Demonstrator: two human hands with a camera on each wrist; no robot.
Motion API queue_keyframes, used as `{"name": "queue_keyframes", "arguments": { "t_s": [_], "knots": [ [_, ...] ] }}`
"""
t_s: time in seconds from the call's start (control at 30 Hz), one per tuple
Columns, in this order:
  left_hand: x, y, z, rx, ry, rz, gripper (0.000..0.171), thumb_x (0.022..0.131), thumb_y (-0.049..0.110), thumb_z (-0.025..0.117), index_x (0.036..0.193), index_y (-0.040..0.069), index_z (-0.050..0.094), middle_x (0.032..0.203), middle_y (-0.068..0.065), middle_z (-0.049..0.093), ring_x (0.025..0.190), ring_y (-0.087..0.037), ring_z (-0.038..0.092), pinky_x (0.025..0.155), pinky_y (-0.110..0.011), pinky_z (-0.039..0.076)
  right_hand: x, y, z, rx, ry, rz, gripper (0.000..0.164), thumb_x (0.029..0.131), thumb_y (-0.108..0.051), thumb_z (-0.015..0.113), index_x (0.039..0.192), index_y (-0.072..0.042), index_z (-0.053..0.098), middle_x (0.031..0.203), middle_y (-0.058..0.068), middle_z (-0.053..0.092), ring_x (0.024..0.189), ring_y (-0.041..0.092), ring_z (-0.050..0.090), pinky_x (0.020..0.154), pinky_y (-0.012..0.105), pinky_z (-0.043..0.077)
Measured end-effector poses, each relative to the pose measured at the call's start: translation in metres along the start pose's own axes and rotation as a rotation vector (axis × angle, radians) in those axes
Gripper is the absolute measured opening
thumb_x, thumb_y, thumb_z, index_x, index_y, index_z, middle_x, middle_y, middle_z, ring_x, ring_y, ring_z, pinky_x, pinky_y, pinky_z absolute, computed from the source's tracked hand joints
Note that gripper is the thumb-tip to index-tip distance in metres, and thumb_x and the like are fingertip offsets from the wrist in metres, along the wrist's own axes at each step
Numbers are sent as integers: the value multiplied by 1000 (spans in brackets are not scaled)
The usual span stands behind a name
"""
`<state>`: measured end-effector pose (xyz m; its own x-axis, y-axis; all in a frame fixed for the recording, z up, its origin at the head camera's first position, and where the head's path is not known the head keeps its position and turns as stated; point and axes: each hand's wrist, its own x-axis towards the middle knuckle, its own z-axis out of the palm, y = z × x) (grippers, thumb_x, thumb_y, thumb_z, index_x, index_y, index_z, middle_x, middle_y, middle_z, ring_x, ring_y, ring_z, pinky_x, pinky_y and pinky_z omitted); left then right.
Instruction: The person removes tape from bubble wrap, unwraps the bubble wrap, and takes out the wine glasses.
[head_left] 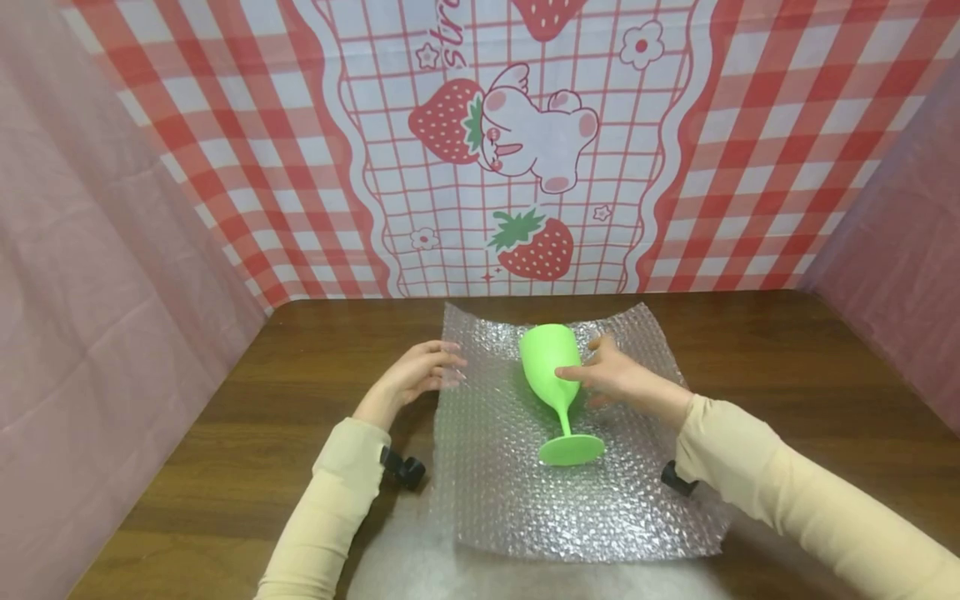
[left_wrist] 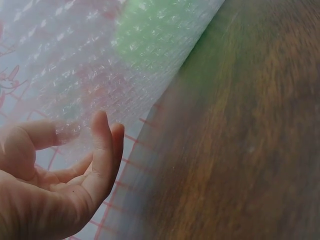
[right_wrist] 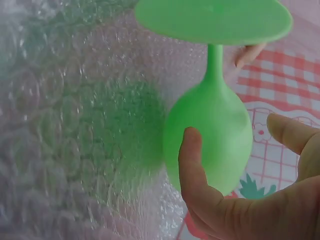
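A bright green plastic goblet [head_left: 551, 362] lies on its side on a sheet of bubble wrap [head_left: 487, 467], its bowl toward the back and its round foot toward the front. My right hand [head_left: 615, 375] is at the right side of the bowl, fingers spread, one digit overlapping the bowl; whether it touches, I cannot tell. The right wrist view shows a gap between the digits in front of the goblet [right_wrist: 215, 115]. At the wrap's left edge is my left hand [head_left: 420, 371], fingers loosely bent. In the left wrist view, the bubble wrap [left_wrist: 90, 60] covers one fingertip.
The brown wooden table [head_left: 285, 400] extends on both sides of the wrap. Behind it hangs a red-and-white checked strawberry cloth [head_left: 300, 167]. Pink curtains [head_left: 112, 292] stand at both sides. Black wrist mounts [head_left: 405, 468] stick out below the sleeves.
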<state>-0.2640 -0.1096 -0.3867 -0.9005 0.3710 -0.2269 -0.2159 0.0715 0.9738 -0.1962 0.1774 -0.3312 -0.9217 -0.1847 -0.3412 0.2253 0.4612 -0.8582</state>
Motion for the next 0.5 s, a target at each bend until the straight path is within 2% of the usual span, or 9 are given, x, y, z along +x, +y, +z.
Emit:
{"name": "queue_keyframes", "arguments": {
  "t_s": [0.27, 0.5],
  "knots": [
    [-1, -1, 0, 12, 0, 4, 42, 90, 3, 48, 129, -7, 38, 101, -13, 59, 72, -13, 62, 77, -30, 55, 3, 6, 9, -70, -1, -1, 102, 82, -29, 67, 134, 11, -11, 128, 40, 34, 110, 46, 49, 77, 44, 55],
    [-2, 0, 1, 10, -1, -4, 43, 89, 3, 49, 130, -7, 37, 106, -18, 59, 72, -13, 62, 78, -30, 55, 6, 16, 21, -98, 54, 23, 112, 72, -30, 75, 136, 6, -10, 126, 38, 29, 108, 46, 49, 68, 39, 57]
  ]
}}
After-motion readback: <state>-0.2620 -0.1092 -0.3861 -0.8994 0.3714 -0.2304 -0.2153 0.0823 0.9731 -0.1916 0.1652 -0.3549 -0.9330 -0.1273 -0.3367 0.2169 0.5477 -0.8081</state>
